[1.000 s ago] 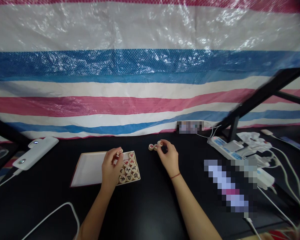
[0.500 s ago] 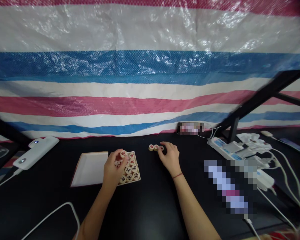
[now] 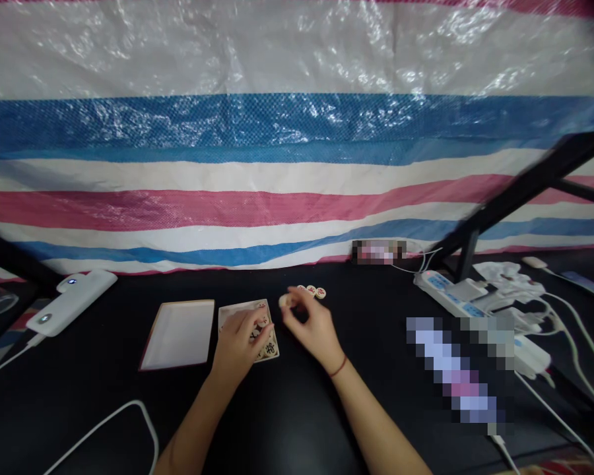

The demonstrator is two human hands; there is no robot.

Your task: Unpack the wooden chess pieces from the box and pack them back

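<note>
My right hand (image 3: 313,323) pinches a pale round Chinese chess piece (image 3: 284,301) between thumb and fingers, just right of a shallow box. My left hand (image 3: 238,338) is over the box (image 3: 278,351), its thumb and fingers curved but apart at the pieces inside. Several round chess pieces with red or black characters lie in the box, among them a black-marked one (image 3: 270,348) at the near right corner; my left hand hides others. Beyond my right hand, a short row of red-marked pieces (image 3: 321,292) lies on the table, partly covered by my fingers.
The box lid (image 3: 178,335) lies left of the box on the black table (image 3: 287,415). A white device (image 3: 72,303) with a cable is at far left. At right are a power strip (image 3: 448,293), chargers, cables and a blurred-out device (image 3: 450,366). Striped sheeting (image 3: 257,211) hangs behind.
My right hand has moved left from the row and now holds a piece. My left hand, which held a red-marked piece up, has lowered and shifted right over the box.
</note>
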